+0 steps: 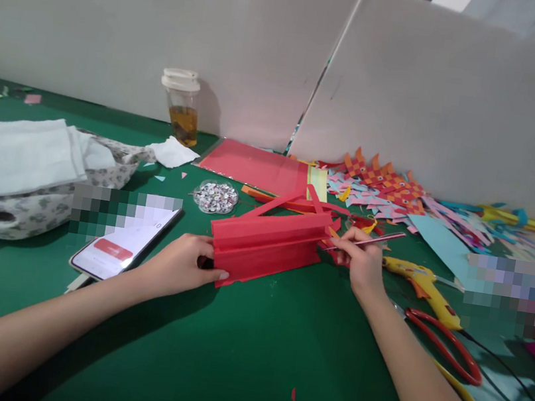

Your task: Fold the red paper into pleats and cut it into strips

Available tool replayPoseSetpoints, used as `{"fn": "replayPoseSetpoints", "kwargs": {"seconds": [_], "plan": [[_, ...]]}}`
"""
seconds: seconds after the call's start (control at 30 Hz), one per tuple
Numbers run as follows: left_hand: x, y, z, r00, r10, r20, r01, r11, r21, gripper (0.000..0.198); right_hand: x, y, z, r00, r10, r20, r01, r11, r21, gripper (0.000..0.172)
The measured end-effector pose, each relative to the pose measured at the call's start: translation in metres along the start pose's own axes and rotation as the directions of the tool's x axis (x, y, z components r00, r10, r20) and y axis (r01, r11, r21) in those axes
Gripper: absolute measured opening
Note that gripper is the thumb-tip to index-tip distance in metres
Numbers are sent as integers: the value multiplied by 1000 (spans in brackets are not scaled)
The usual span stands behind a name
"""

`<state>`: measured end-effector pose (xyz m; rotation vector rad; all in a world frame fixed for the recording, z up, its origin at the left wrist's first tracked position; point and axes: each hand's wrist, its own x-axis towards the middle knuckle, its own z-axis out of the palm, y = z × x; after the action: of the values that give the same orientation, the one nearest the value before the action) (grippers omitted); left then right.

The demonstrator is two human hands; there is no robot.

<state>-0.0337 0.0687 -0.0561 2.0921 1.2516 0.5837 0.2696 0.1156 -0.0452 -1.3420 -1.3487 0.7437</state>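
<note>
Right fingers [347, 244] perhaps against paper edge [316, 249]

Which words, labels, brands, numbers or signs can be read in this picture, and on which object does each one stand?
"10", apparently, on the phone screen; part of the screen is pixelated.
Red button on the phone: pale lettering, too blurred to read.
Pencil and yellow glue gun: any print is too small to read.
Red folded paper, cup: no text visible.

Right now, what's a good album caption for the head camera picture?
Left hand holds folded red paper, right hand a pencil, over a green table.
</note>
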Motion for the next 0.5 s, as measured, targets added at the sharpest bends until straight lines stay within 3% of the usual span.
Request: {"fn": "replayPoseSetpoints", "kwargs": {"seconds": [0.5], "plan": [[0, 0, 0, 999, 26, -20, -25, 1000, 17, 12, -2, 4, -1, 1000, -13, -7, 13, 999, -35, 24]]}}
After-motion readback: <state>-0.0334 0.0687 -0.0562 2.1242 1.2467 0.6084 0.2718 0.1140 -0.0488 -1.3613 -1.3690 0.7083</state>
